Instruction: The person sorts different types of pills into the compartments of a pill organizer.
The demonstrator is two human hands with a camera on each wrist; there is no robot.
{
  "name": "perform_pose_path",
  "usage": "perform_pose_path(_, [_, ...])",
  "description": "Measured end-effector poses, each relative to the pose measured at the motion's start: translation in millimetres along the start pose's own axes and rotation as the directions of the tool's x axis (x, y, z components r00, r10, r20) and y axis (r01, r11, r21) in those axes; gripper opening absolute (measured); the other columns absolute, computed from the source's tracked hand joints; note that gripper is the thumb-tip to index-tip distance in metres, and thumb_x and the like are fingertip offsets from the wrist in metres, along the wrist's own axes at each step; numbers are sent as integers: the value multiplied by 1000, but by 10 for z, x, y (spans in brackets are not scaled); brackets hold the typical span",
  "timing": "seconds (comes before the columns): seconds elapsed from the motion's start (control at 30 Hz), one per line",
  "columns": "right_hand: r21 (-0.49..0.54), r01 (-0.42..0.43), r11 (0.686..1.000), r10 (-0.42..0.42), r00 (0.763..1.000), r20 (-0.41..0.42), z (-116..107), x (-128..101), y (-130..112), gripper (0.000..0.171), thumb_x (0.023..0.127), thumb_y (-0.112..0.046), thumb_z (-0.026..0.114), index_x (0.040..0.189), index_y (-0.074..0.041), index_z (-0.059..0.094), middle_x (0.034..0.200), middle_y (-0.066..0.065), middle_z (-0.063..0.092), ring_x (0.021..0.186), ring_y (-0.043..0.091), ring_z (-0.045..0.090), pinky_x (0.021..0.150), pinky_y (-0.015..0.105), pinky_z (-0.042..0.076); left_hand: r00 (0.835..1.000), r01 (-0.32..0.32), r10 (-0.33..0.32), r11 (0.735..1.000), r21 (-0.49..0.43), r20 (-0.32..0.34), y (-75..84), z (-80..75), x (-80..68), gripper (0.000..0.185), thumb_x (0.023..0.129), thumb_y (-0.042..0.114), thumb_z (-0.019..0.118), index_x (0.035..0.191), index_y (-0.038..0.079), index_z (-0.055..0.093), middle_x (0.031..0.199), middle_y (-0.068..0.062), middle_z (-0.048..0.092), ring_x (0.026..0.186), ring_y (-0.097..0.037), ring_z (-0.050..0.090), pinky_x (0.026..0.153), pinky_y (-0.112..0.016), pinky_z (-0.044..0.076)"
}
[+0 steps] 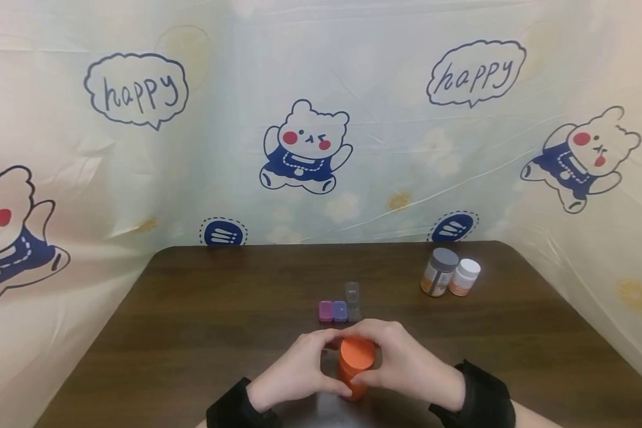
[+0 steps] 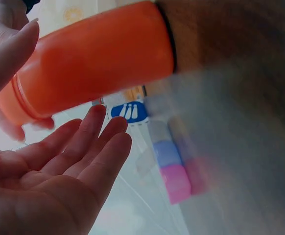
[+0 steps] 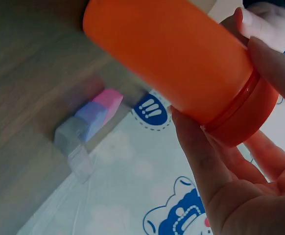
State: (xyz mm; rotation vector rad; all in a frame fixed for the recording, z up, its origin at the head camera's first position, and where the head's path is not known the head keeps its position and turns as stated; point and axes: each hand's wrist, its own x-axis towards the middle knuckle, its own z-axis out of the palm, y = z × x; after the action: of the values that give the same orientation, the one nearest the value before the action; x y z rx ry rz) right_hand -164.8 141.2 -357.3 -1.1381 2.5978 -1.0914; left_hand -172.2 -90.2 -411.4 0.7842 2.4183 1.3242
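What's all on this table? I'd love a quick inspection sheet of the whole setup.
Surface: dark wood table, bare in front left.
Job's things: orange bottle upright on the table, orange lid on.
Clutter: pill box with pink, blue and clear cells behind the bottle; grey-lidded jar and white-lidded jar at back right.
Grips: left hand and right hand both wrap the bottle near its lid.
Cables: nothing seen.
Surroundings: plastic sheet with cartoon bears and "happy" bubbles on three sides.
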Motion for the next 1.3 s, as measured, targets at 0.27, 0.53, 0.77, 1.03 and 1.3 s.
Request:
perform_pose_path(0.27, [193, -107, 975, 143, 973, -183, 298, -117, 58, 90, 76, -32, 95, 151, -4, 52, 139, 15, 68, 123, 21, 67, 101, 27, 57, 989, -69, 72, 997, 31, -132, 138, 194, -50, 73, 74, 33, 97, 135, 10, 63, 128, -3, 73, 115, -9, 65, 100, -31, 55])
perform_pose_path(0.53, [524, -196, 829, 418, 839, -348, 612, -157, 31, 87, 72, -14, 98, 148, -12, 57, 134, 12, 71, 123, 7, 65, 104, 25, 50, 966, -87, 87, 996, 10, -245, 148, 298, -22, 49, 78, 26, 93, 119, 10, 71, 113, -4, 77, 101, -5, 68, 87, -24, 56])
perform_pose_path(0.77, [556, -222, 801, 493, 772, -401, 650, -159, -5, 72, 67, -9, 99, 133, -6, 70, 120, 7, 78, 109, 3, 70, 96, 20, 54, 960, -96, 100, 995, 30, -261, 142, 303, -8, 50, 74, 25, 96, 115, 9, 74, 107, -3, 79, 95, -1, 67, 83, -21, 54])
perform_pose_path(1.03, [571, -203, 796, 438, 843, -312, 576, -220, 42, 66, 79, -14, 93, 138, -3, 67, 132, 11, 75, 119, 2, 69, 100, 21, 53, 963, -82, 83, 996, 15, -255, 143, 277, -13, 48, 71, 26, 98, 110, 8, 76, 101, -2, 80, 88, 5, 62, 77, -19, 51])
perform_pose_path(1.3, [542, -90, 836, 224, 956, -187, 434, -261, 221, 72, 90, -13, 83, 152, 2, 50, 148, 31, 59, 126, -5, 63, 101, 18, 52, 968, -72, 63, 997, -26, -242, 141, 277, -13, 47, 69, 25, 99, 107, 9, 76, 99, 0, 80, 87, 6, 61, 77, -19, 52])
